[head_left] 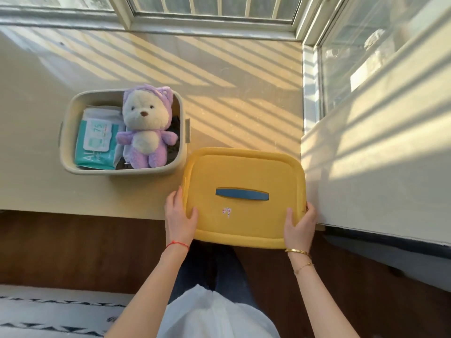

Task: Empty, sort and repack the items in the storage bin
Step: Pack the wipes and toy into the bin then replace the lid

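A beige storage bin [70,108] stands open on the pale window ledge at the left. Inside it lie a purple and white plush bear [146,128], a teal pack of wet wipes [94,145] and some dark things underneath. To its right I hold the yellow lid [244,172] with a blue handle [242,193], flat over the ledge's front edge. My left hand [179,215] grips the lid's left edge. On the lid's right front corner sits my right hand [301,225], thumb on top.
The ledge [244,106] runs back to a barred window [207,11]. A white wall and a second window [366,118] close off the right side. Dark wooden floor [73,245] and a patterned rug [48,313] lie below.
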